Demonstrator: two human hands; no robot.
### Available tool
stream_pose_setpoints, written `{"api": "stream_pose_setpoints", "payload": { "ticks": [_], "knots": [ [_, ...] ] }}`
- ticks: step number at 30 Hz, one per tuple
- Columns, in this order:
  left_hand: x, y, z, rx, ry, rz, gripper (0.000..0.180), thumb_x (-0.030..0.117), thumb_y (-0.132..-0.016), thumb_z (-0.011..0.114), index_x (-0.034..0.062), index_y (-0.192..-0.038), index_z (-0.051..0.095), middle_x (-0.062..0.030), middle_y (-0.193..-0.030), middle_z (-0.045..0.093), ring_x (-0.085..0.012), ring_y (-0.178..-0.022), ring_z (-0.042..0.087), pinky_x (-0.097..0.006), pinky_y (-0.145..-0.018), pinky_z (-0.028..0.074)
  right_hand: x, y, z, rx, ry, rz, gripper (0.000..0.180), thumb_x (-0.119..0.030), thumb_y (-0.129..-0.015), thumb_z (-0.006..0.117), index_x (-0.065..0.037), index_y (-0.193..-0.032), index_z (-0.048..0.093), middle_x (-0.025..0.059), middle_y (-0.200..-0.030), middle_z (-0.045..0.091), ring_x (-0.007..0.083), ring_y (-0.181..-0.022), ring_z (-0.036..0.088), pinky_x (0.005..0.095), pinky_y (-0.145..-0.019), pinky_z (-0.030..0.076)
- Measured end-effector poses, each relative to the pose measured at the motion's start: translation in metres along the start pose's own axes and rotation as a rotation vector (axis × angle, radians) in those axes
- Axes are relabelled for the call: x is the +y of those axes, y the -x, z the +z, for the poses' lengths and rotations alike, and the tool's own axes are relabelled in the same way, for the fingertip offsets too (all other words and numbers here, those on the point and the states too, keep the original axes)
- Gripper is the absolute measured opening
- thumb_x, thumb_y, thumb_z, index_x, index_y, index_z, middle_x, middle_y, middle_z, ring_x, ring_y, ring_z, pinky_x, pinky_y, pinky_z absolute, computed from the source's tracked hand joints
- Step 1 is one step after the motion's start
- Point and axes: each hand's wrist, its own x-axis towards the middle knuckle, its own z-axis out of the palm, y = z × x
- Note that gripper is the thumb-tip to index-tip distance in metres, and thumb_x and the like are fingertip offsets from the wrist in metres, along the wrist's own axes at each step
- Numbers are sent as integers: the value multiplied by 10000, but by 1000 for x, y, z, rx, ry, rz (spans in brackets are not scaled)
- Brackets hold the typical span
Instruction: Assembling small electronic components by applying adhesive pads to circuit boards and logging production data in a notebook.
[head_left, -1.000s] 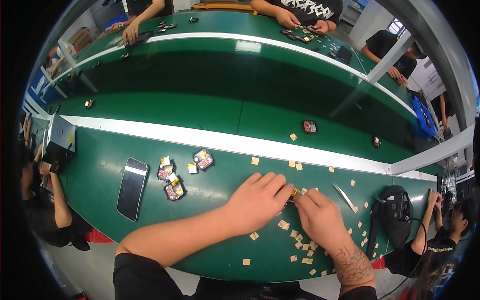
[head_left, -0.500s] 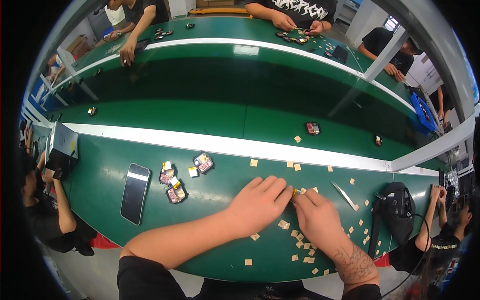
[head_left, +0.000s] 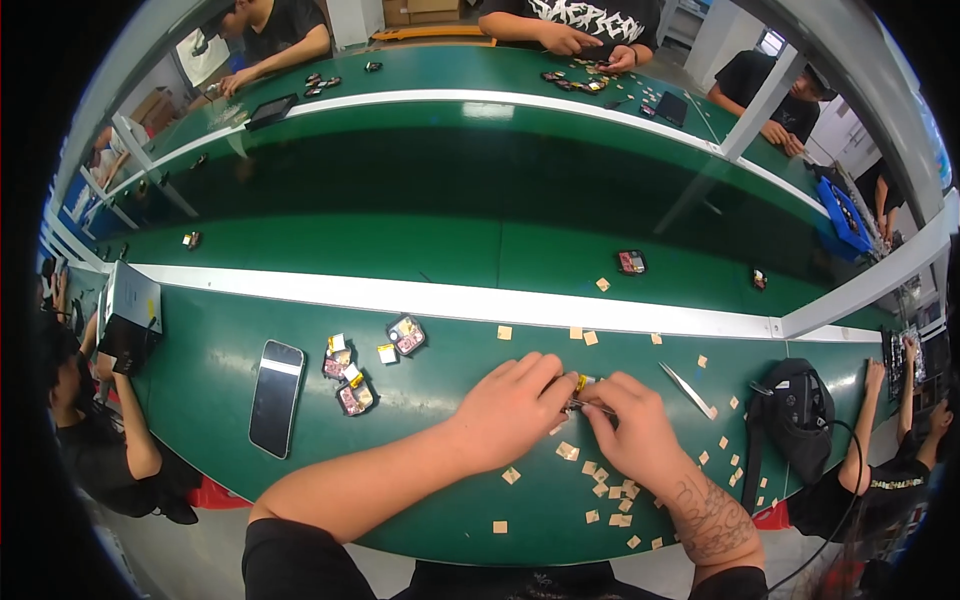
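My left hand [head_left: 512, 408] is closed, its fingertips pinching a small electronic unit with a yellow-taped part [head_left: 586, 382]. Most of that unit is hidden behind the fingers. On its other side my right hand [head_left: 635, 425] is closed too, with a thin metallic piece [head_left: 596, 405] showing at its fingertips; its kind cannot be made out. Both hands meet just above the green table. Small tan square pieces [head_left: 568, 452] lie scattered beside and below the right hand. Farther right rest white tweezers [head_left: 688, 390], touched by neither hand.
Left of my hands lie several small black-cased electronic units [head_left: 355, 394] and a phone [head_left: 276, 400]. A black bag [head_left: 800, 415] with a cable sits at right. A white rail [head_left: 430, 292] crosses the table. A grey box [head_left: 133, 310] stands far left. Other people sit around.
My fingertips have parted slightly, showing more of the yellow-taped part and the thin metallic piece. Across the table, one person's arm has drawn back from a dark tray.
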Motion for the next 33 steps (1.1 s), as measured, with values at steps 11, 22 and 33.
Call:
{"api": "stream_pose_setpoints", "payload": {
  "ticks": [11, 22, 33],
  "knots": [
    [-12, -4, -11, -137, 86, 2, 503, 179, -867, 833, 52, -1313, 637, -94, -1132, 582, -294, -1085, 608, -412, -947, 553, 3, -8, -23, -49, -70, 32, 191, 14, -918, 749, -22, -1105, 747, 88, -936, 624, 259, -758, 667, 362, -677, 558],
    [-12, -5, -11, -139, 77, 13, 501, 188, -906, 801, 71, -1356, 611, -84, -1129, 580, -287, -1073, 610, -410, -921, 552, -10, 2, -17, -105, 250, -105, 287, 14, -897, 712, -27, -1180, 731, 95, -994, 603, 291, -844, 683, 395, -730, 596],
    [-6, -7, -9, -60, 8, 104, 546, 165, -856, 835, 71, -1356, 640, -61, -1059, 611, -268, -957, 652, -402, -819, 550, -11, 7, -3, -46, 407, -146, 360, 17, -857, 674, -5, -1215, 636, 119, -1000, 601, 314, -880, 697, 402, -726, 609]
  ]
}}
